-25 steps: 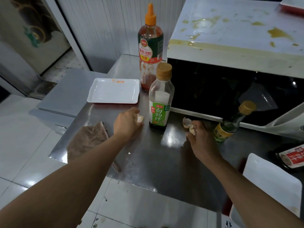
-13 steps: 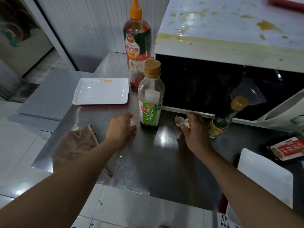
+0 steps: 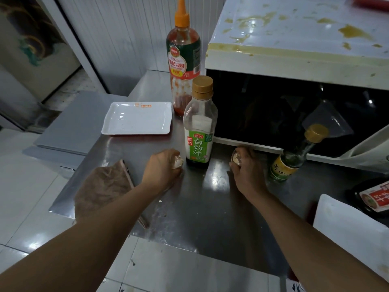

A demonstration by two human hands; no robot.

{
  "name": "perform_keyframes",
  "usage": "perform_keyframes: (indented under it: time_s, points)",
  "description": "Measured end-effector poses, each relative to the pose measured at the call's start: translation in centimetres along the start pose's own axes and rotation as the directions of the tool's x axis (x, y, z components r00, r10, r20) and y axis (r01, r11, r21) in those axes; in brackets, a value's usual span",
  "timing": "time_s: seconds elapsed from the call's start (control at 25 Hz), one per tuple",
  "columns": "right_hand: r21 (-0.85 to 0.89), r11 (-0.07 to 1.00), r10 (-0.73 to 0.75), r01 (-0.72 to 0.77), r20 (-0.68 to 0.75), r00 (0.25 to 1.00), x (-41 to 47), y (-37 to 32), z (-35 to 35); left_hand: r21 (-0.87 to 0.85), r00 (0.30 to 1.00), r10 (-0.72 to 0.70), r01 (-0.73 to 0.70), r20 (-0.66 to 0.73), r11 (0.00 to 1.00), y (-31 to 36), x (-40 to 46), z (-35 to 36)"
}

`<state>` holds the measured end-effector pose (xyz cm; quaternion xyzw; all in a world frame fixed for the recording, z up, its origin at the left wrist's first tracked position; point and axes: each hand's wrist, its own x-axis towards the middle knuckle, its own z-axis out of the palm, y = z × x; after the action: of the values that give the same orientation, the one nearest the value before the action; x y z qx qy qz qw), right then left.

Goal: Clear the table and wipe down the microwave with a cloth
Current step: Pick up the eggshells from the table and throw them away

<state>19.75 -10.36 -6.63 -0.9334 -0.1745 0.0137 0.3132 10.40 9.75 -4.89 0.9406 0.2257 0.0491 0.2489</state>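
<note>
On the steel table, my left hand is closed around a pale eggshell piece, just left of the green-labelled sauce bottle. My right hand grips another eggshell piece right below the microwave's front edge. The white microwave has yellow stains over its top and a dark door. A brown cloth lies crumpled at the table's left edge.
A tall ketchup bottle stands behind the sauce bottle. A white rectangular plate lies at the left rear. A small dark bottle leans by the microwave. Another white plate and a black lidded container sit at right.
My right hand has closed over the eggshell that lay beside it and slid closer to the microwave's base. My left hand still holds its shell beside the sauce bottle.
</note>
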Motion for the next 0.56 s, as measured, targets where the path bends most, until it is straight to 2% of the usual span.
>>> perform_keyframes:
  time_s: [0.32, 0.56]
  points:
    - [0.03, 1.0, -0.001, 0.001, 0.012, 1.0, -1.3, 0.1, 0.2, 0.011, 1.0, 0.009, -0.009, 0.007, 1.0, 0.7, -1.0, -0.6]
    - [-0.026, 0.999, -0.017, 0.019, 0.079, 0.997, -2.6, 0.7, 0.5, 0.011, 0.999, 0.02, -0.021, 0.051, 1.0, 1.5, -2.6, -0.4]
